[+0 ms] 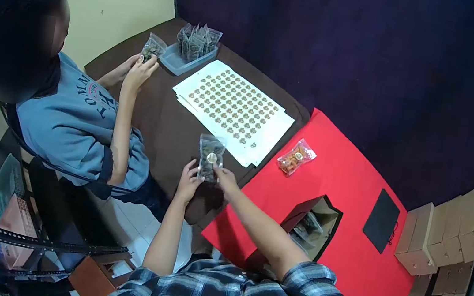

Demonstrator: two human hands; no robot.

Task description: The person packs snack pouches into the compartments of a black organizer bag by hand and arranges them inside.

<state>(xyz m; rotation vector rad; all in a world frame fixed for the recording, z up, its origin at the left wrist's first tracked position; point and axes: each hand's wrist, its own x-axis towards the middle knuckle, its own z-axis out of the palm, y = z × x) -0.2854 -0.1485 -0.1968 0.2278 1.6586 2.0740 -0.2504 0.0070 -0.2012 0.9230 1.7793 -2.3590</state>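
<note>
A clear zip bag (pixel 210 145) with dark contents and a round pale sticker is held up in front of me, over the brown-covered table. My left hand (pixel 188 185) grips its lower left edge, and my right hand (pixel 225 181) has the lower right side between its fingers. Just beyond the bag lie stacked sticker sheets (pixel 227 110) printed with rows of small brown labels. To the right, a bag of orange pieces (pixel 297 157), also with a round sticker, lies on the red cloth (pixel 356 179). What the dark contents are is too small to tell.
A co-worker (pixel 76 122) at the left holds a similar bag (pixel 153 48). A blue plastic tray (pixel 177 66) holds several filled bags. On the red side are an open paper bag (pixel 331 219) with packets inside and a black flat board (pixel 382 220). Cardboard boxes (pixel 421 239) stand at the far right.
</note>
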